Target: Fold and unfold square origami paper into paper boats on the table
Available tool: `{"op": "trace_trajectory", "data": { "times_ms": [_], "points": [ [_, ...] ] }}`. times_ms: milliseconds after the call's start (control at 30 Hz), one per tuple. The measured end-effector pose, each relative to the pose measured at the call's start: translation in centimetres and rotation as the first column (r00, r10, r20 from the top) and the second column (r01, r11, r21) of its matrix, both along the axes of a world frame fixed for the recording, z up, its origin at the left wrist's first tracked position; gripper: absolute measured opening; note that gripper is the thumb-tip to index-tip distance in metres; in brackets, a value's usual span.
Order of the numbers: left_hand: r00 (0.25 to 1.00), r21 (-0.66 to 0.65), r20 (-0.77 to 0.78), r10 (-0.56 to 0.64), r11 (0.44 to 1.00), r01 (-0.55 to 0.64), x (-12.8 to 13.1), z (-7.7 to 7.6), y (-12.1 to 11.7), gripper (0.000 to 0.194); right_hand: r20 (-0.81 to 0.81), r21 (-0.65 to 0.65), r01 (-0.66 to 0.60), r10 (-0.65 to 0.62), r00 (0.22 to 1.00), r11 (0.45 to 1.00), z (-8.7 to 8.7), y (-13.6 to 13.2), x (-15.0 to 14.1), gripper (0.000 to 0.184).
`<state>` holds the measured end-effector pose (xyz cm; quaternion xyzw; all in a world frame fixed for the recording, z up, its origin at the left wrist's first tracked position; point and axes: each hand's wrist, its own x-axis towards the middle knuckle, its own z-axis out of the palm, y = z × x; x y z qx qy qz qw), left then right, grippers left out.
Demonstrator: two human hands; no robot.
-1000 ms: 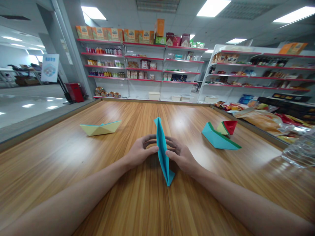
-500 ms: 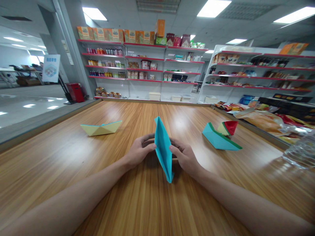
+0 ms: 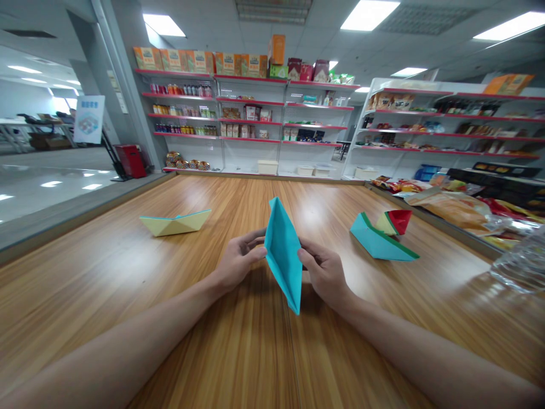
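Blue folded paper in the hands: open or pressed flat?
Open: the blue folded paper shows a wide diamond-shaped opening between its long edges, with the left hand and right hand holding opposite sides.

Left grip [image 3: 236, 262], right grip [image 3: 326, 274], blue paper [image 3: 284, 250] between

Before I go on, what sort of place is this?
Probably a shop, or a mock-up of one: the wall shelves hold rows of small containers, with orange boxes on top, beyond the wooden table.
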<state>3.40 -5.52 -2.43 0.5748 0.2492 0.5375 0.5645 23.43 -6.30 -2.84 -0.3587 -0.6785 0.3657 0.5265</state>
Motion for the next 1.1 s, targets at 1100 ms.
{"op": "trace_trajectory", "data": {
  "times_ms": [1100],
  "points": [
    [0.971,0.169,-0.238,-0.036,0.983,0.077,-0.6,0.4,-0.3,0.044,0.298,-0.018,0.111,-0.1,0.949,0.994,-0.2,1.1,0.4,0.019]
  ]
}}
